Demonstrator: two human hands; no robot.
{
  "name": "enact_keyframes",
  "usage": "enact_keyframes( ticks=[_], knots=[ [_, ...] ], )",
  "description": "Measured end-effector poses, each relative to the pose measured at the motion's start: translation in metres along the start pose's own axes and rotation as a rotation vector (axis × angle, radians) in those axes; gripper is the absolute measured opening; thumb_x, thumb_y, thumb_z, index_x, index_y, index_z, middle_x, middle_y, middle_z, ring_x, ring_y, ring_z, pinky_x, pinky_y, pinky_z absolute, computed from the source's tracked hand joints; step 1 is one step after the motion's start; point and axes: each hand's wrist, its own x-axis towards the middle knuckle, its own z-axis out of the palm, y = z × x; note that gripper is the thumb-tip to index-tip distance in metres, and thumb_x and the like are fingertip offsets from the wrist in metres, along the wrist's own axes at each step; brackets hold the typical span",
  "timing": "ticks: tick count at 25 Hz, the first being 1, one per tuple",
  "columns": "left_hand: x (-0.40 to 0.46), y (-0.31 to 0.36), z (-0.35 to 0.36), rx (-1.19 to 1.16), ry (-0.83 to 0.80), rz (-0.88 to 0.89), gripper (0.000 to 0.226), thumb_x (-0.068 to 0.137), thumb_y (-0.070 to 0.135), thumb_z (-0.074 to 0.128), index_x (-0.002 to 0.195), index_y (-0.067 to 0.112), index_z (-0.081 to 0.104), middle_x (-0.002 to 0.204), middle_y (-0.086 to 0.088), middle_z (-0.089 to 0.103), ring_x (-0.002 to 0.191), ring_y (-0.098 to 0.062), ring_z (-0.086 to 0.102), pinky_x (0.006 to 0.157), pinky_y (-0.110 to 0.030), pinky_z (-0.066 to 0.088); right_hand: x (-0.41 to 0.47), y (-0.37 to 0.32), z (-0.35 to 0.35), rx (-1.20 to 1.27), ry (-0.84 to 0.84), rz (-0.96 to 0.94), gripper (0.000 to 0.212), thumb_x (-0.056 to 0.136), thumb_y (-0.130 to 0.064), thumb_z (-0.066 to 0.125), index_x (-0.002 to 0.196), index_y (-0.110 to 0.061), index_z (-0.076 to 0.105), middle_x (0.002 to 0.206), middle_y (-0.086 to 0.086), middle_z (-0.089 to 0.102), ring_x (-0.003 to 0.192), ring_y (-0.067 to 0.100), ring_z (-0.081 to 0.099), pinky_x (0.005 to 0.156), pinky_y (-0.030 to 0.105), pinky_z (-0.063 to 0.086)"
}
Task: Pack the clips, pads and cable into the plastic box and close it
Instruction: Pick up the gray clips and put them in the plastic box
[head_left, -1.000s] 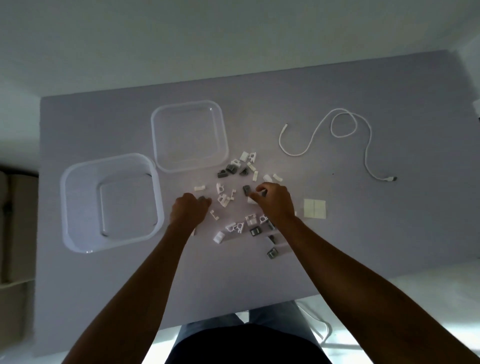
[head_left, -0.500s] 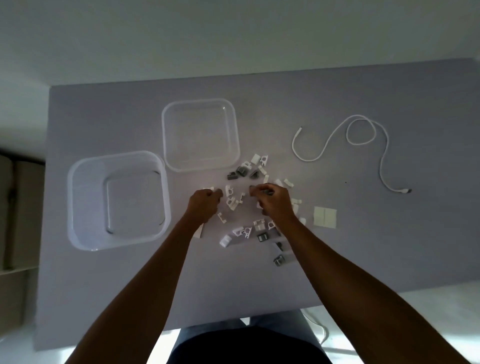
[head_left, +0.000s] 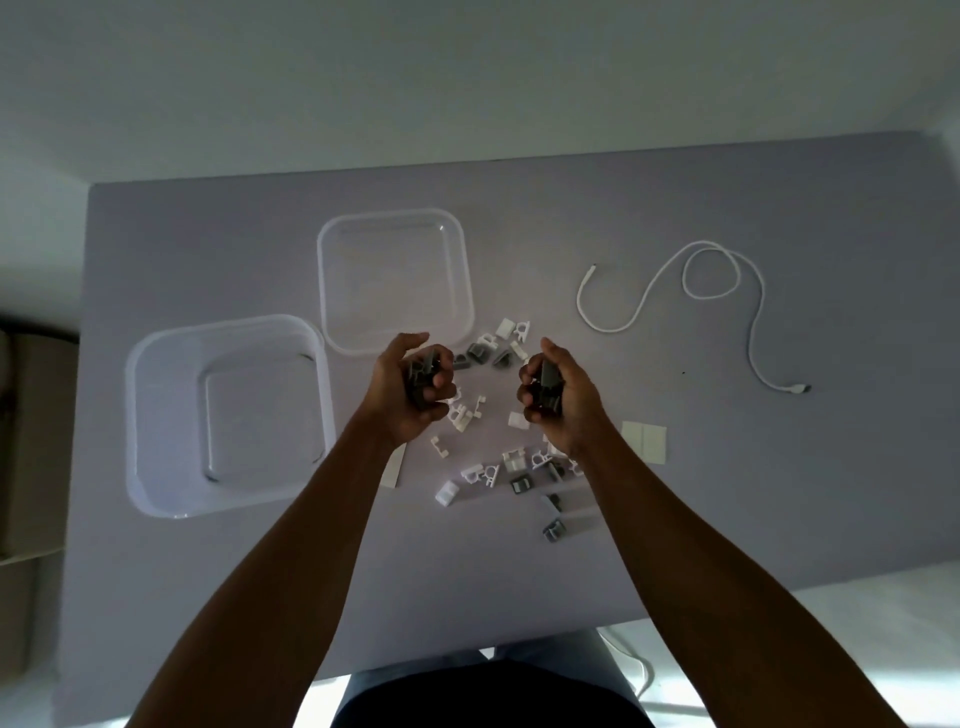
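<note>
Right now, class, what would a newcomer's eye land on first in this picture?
Two raised hands at the centre, the left hand and the right hand, each gripping a fistful of grey clips. Below them, loose clips litter the table. Left lies the empty plastic box, and far right the white cable.

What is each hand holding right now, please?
Left hand: fingers curled round a handful of grey clips.
Right hand: fingers curled round dark grey clips.

Grey table (head_left: 727, 519): box (head_left: 156, 415), lid (head_left: 332, 291), scattered clips (head_left: 478, 475), pads (head_left: 644, 441), cable (head_left: 753, 322).
</note>
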Motion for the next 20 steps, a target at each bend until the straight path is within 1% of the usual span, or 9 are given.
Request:
enact_keyframes(
  ticks=[3, 5, 6, 7, 9, 10, 12, 15, 20],
  knots=[
    [0.009, -0.004, -0.001, -0.014, 0.065, -0.033, 0.023, 0.094, 0.025, 0.044, 0.076, 0.015, 0.055, 0.064, 0.001, 0.048, 0.041, -0.007, 0.037, 0.034, -0.017, 0.022, 0.016, 0.004, -0.001, -0.411, 0.187, -0.133, 0.029, 0.087, -0.032, 0.071, 0.077, -0.005, 0.07, 0.064, 0.006, 0.062, 0.049, 0.017, 0.051, 0.045, 0.026, 0.035],
    [0.019, -0.007, -0.004, 0.102, 0.166, -0.032, 0.02, 0.096, 0.022, 0.048, 0.081, 0.013, 0.058, 0.063, 0.001, 0.046, 0.039, -0.006, 0.033, 0.033, -0.016, 0.02, 0.029, 0.011, -0.004, -0.729, 0.27, -0.322, 0.02, 0.084, -0.028, 0.074, 0.085, -0.008, 0.077, 0.069, 0.003, 0.071, 0.054, 0.013, 0.06, 0.052, 0.031, 0.049],
    [0.026, -0.008, -0.007, 0.259, 0.241, -0.016, 0.02, 0.096, 0.022, 0.051, 0.082, 0.011, 0.061, 0.061, 0.0, 0.043, 0.039, -0.007, 0.032, 0.036, -0.017, 0.02, 0.034, 0.013, -0.005, -0.887, 0.28, -0.417, 0.019, 0.083, -0.028, 0.074, 0.091, -0.012, 0.079, 0.076, 0.002, 0.075, 0.063, 0.013, 0.067, 0.061, 0.033, 0.056],
    [0.032, -0.01, -0.011, 0.493, 0.314, 0.02, 0.021, 0.095, 0.023, 0.055, 0.082, 0.01, 0.064, 0.059, -0.002, 0.043, 0.041, -0.011, 0.034, 0.04, -0.02, 0.023, 0.037, 0.013, -0.005, -1.024, 0.271, -0.478, 0.022, 0.083, -0.029, 0.073, 0.099, -0.014, 0.078, 0.085, 0.003, 0.077, 0.073, 0.014, 0.07, 0.07, 0.035, 0.058],
    [0.044, -0.014, -0.019, 1.044, 0.43, 0.152, 0.021, 0.093, 0.028, 0.06, 0.083, 0.011, 0.066, 0.061, -0.003, 0.053, 0.051, -0.019, 0.05, 0.051, -0.027, 0.037, 0.043, 0.011, -0.003, -1.237, 0.235, -0.515, 0.032, 0.086, -0.031, 0.069, 0.114, -0.018, 0.073, 0.1, 0.007, 0.077, 0.089, 0.022, 0.072, 0.08, 0.035, 0.057],
    [0.047, -0.016, -0.019, 1.249, 0.448, 0.214, 0.019, 0.093, 0.031, 0.061, 0.087, 0.013, 0.066, 0.068, -0.003, 0.058, 0.06, -0.021, 0.057, 0.058, -0.029, 0.043, 0.045, 0.009, -0.001, -1.319, 0.222, -0.509, 0.035, 0.087, -0.031, 0.067, 0.12, -0.02, 0.07, 0.105, 0.009, 0.075, 0.094, 0.027, 0.07, 0.083, 0.036, 0.056],
    [0.051, -0.017, -0.016, 1.429, 0.443, 0.259, 0.017, 0.093, 0.035, 0.059, 0.098, 0.018, 0.06, 0.08, -0.004, 0.061, 0.071, -0.023, 0.059, 0.064, -0.033, 0.047, 0.049, 0.008, 0.004, -1.44, 0.201, -0.484, 0.035, 0.087, -0.028, 0.065, 0.122, -0.021, 0.068, 0.108, 0.012, 0.074, 0.098, 0.034, 0.068, 0.084, 0.038, 0.053],
    [0.06, -0.017, -0.011, 1.553, 0.443, 0.295, 0.021, 0.096, 0.035, 0.055, 0.098, 0.016, 0.046, 0.08, -0.009, 0.061, 0.07, -0.027, 0.058, 0.062, -0.039, 0.051, 0.055, 0.011, 0.005, -1.529, 0.232, -0.455, 0.026, 0.088, -0.025, 0.062, 0.112, -0.019, 0.071, 0.101, 0.014, 0.074, 0.092, 0.039, 0.067, 0.079, 0.039, 0.053],
    [0.067, -0.019, -0.017, 1.54, 0.426, 0.286, 0.021, 0.095, 0.032, 0.053, 0.092, 0.014, 0.043, 0.076, -0.01, 0.057, 0.071, -0.031, 0.057, 0.058, -0.033, 0.039, 0.058, 0.018, -0.002, -1.516, 0.275, -0.367, 0.022, 0.087, -0.03, 0.064, 0.102, -0.015, 0.071, 0.096, 0.012, 0.073, 0.087, 0.034, 0.068, 0.074, 0.037, 0.055]
  ],
)
